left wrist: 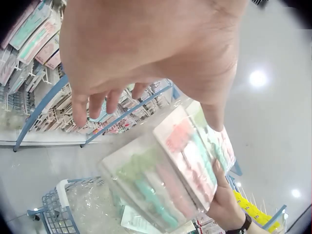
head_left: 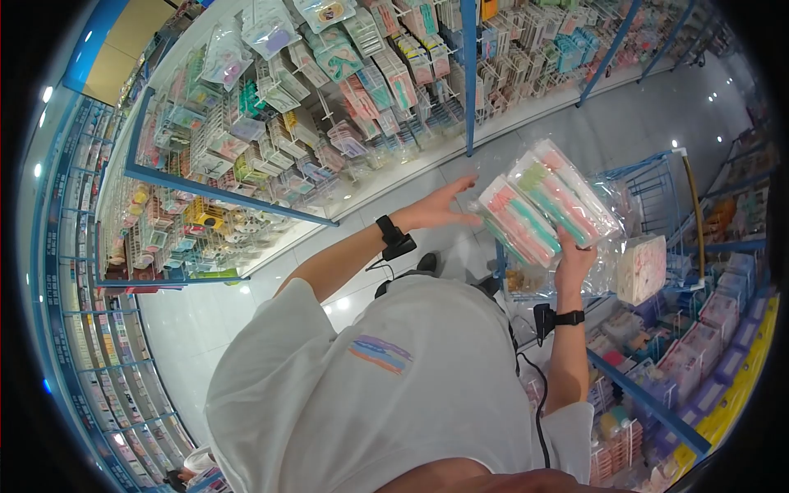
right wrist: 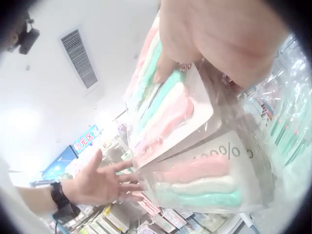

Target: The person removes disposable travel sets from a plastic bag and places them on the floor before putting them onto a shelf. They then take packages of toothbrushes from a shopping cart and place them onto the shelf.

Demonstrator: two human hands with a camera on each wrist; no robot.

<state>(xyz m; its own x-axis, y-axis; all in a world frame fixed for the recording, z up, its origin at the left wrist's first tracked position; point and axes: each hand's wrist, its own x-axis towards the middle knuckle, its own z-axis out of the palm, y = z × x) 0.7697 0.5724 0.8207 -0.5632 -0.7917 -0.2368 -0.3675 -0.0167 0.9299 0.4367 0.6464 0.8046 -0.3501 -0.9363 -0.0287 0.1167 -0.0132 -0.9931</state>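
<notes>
My right hand [head_left: 575,261] grips several flat clear-wrapped packs [head_left: 538,205], held upright side by side above the cart. Each pack has a white card with pink, white and teal wavy pieces; green shows on some. In the right wrist view the thumb and fingers clasp the edge of one pack [right wrist: 204,180], and their far side is hidden. My left hand [head_left: 436,207] reaches toward the packs' left side with fingers spread and thumb out, holding nothing. In the left wrist view its palm [left wrist: 151,48] hangs over the packs [left wrist: 161,170], the thumb overlapping them.
A blue wire cart [head_left: 649,177] with clear crinkled plastic stands beyond the packs. A white and pink block-shaped package [head_left: 641,269] is beside it. Racks of hanging packages [head_left: 370,82] line the far side, and a shelf with purple and yellow edging [head_left: 740,361] is at right.
</notes>
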